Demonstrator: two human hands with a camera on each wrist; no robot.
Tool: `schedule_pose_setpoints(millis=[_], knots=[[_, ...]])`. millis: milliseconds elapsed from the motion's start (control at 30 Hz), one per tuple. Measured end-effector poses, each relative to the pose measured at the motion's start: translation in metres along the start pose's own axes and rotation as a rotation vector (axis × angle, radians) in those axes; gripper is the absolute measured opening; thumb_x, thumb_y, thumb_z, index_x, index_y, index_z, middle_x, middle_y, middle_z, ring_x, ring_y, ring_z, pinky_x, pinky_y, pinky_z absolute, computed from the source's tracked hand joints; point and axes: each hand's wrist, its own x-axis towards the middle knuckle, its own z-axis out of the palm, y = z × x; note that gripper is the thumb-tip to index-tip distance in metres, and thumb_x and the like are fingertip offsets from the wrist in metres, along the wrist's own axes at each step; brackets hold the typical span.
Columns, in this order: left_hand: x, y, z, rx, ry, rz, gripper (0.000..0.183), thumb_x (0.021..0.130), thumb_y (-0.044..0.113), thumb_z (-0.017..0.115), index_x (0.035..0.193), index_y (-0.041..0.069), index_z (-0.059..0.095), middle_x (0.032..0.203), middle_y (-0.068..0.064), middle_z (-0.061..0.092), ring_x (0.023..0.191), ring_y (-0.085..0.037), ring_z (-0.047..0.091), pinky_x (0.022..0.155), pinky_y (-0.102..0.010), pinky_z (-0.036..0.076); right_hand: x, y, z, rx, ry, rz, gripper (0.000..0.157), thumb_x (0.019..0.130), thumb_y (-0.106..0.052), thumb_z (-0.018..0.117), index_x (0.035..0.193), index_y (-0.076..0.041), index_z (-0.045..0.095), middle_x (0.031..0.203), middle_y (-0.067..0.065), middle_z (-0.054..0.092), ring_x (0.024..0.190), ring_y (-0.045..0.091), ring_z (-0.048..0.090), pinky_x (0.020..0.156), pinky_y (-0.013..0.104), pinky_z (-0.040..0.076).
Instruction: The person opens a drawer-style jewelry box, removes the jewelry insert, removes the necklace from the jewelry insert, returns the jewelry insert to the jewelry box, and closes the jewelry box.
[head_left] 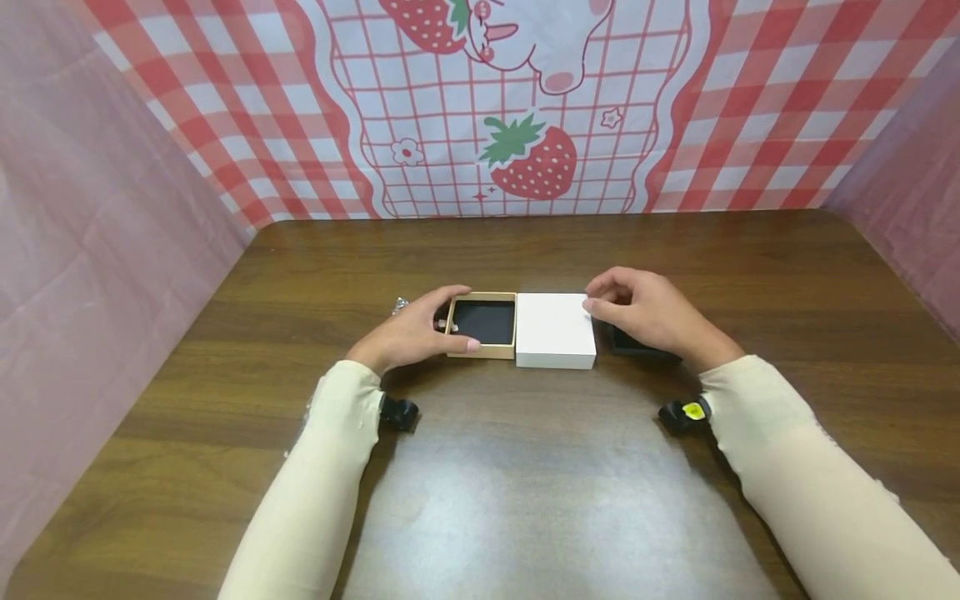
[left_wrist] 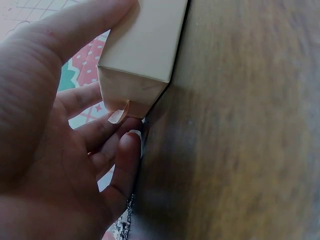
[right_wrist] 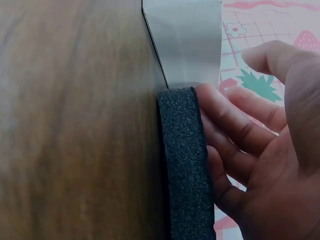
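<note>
Between the thumb and fingers of my left hand (head_left: 408, 333) is a tan box drawer (head_left: 482, 352) with a black inside. Its thumb lies along the near side and the index finger along the far side. A small ribbon tab (left_wrist: 119, 115) sticks out of the drawer's left end. The drawer's right end meets a white box sleeve (head_left: 555, 325) lying flat on the table. At the sleeve's right end, my right hand (head_left: 652, 312) has loosely bent fingers, thumb apart from them, fingertips close to the sleeve. Under that hand lies a black foam pad (right_wrist: 185, 165), partly hidden in the head view.
A silver chain (head_left: 401, 305) lies on the wooden table (head_left: 480, 467) behind my left hand. A strawberry-print cloth (head_left: 510, 108) stands along the table's back edge, and pink curtains (head_left: 90, 233) hang at both sides.
</note>
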Motion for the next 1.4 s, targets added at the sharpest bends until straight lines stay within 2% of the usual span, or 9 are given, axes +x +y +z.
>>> schedule_pose_setpoints(millis=[200, 433, 1400], knots=[[-0.0004, 0.0007, -0.0003, 0.002, -0.004, 0.001, 0.093, 0.079, 0.05, 0.083, 0.156, 0.027, 0.036, 0.155, 0.002, 0.038, 0.134, -0.019, 0.04, 0.111, -0.048, 0.034, 0.002, 0.0013, 0.001, -0.046, -0.049, -0.047, 0.038, 0.094, -0.032, 0.071, 0.124, -0.008, 0.067, 0.098, 0.004, 0.068, 0.091, 0.02, 0.059, 0.079, 0.038, 0.047], [0.0012, 0.0001, -0.0005, 0.003, 0.003, 0.017, 0.092, 0.079, 0.049, 0.083, 0.155, 0.027, 0.037, 0.154, 0.003, 0.039, 0.133, -0.017, 0.041, 0.111, -0.045, 0.033, 0.0011, 0.0015, -0.0003, -0.048, -0.091, -0.041, 0.044, 0.093, -0.035, 0.073, 0.126, -0.008, 0.065, 0.099, 0.006, 0.065, 0.092, 0.021, 0.057, 0.079, 0.038, 0.047], [0.0012, -0.0001, -0.0018, -0.009, -0.007, 0.028, 0.09, 0.079, 0.045, 0.084, 0.154, 0.024, 0.038, 0.151, -0.001, 0.043, 0.127, -0.018, 0.044, 0.109, -0.044, 0.035, 0.0022, 0.0006, 0.0007, -0.064, -0.088, -0.036, 0.045, 0.093, -0.035, 0.072, 0.128, -0.008, 0.064, 0.099, 0.006, 0.065, 0.09, 0.021, 0.056, 0.079, 0.039, 0.046]])
